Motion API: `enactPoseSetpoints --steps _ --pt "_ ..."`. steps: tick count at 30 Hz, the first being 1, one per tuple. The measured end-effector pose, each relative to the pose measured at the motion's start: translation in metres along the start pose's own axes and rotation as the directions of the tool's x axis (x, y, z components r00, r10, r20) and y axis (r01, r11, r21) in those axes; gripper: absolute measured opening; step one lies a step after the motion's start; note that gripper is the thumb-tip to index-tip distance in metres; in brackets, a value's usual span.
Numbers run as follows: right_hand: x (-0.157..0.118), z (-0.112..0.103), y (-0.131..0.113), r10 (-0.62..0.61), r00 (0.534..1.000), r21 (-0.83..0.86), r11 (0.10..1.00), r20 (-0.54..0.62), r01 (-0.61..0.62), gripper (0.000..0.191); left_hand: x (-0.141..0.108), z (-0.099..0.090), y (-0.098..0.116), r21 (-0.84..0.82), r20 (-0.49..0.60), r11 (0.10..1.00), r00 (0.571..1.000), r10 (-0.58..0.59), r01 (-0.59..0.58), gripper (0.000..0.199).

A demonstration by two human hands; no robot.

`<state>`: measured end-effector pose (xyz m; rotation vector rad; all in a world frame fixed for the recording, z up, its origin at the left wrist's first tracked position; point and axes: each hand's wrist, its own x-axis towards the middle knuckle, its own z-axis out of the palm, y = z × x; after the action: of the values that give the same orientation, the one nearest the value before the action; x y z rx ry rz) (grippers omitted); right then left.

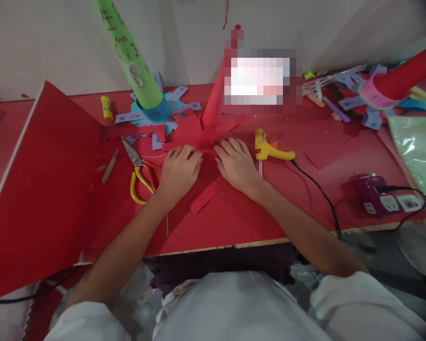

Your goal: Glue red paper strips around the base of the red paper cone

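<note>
A red paper cone (215,102) stands upright on the red table, with red strips (184,130) fanned out round its base. My left hand (181,170) lies palm down at the base's near left, fingers spread a little over the paper. Opposite it, my right hand (237,163) rests on the near right side of the base, fingers apart. Neither hand wraps round anything. A loose red strip (205,196) lies between my forearms. Scissors (138,166) with yellow handles are left of my left hand. The yellow glue gun (270,148) lies right of my right hand.
A green tube (131,61) stands back left near a glue stick (107,109). A red board (46,189) leans up at the left. At the right are a purple power socket (374,196), its cable, another red tube (412,73) and a plastic packet (421,142).
</note>
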<state>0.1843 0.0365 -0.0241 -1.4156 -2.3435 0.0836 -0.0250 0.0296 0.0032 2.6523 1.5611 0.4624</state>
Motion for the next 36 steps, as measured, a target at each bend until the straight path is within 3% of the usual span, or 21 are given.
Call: enactPoseSetpoints --steps 3,7,12,15,19,25,31,33,36 --pt "-0.001 -0.004 -0.002 -0.005 1.0 0.018 1.0 0.005 0.005 0.043 -0.002 0.0 0.005 -0.059 0.062 0.993 0.993 0.104 -0.1 0.039" --pt "-0.006 -0.025 0.01 0.01 0.997 0.047 0.999 -0.072 -0.007 0.046 -0.003 0.004 0.005 -0.215 0.162 0.94 0.94 0.301 -0.264 0.04" --pt "-0.023 -0.062 0.063 -0.085 0.993 0.023 0.996 -0.084 0.087 0.045 -0.001 0.0 -0.003 -0.357 0.286 0.904 0.893 0.347 -0.237 0.04" --pt "-0.033 -0.074 0.1 -0.008 0.995 -0.014 1.0 -0.099 0.006 0.041 0.0 -0.004 -0.004 -0.356 0.338 0.911 0.88 0.334 -0.21 0.032" --pt "-0.042 -0.079 0.128 0.144 0.989 -0.011 0.99 0.034 -0.143 0.041 0.001 -0.005 -0.001 -0.353 0.329 0.912 0.884 0.331 -0.21 0.028" --pt "-0.048 -0.081 0.13 0.195 0.97 0.054 0.977 0.147 -0.205 0.045 0.0 -0.006 0.0 -0.4 0.332 0.901 0.89 0.312 -0.167 0.023" --pt "-0.05 -0.088 0.121 0.287 0.954 -0.001 0.958 0.091 -0.288 0.038 -0.001 -0.004 0.001 -0.49 0.331 0.868 0.905 0.268 -0.078 0.033" --pt "-0.051 -0.09 0.121 0.272 0.954 0.021 0.961 0.127 -0.277 0.04 -0.001 -0.004 0.001 -0.481 0.342 0.871 0.894 0.291 -0.1 0.035" --pt "-0.055 -0.089 0.125 0.192 0.957 0.041 0.978 0.216 -0.205 0.047 0.001 -0.004 0.002 -0.457 0.354 0.878 0.877 0.326 -0.142 0.022"
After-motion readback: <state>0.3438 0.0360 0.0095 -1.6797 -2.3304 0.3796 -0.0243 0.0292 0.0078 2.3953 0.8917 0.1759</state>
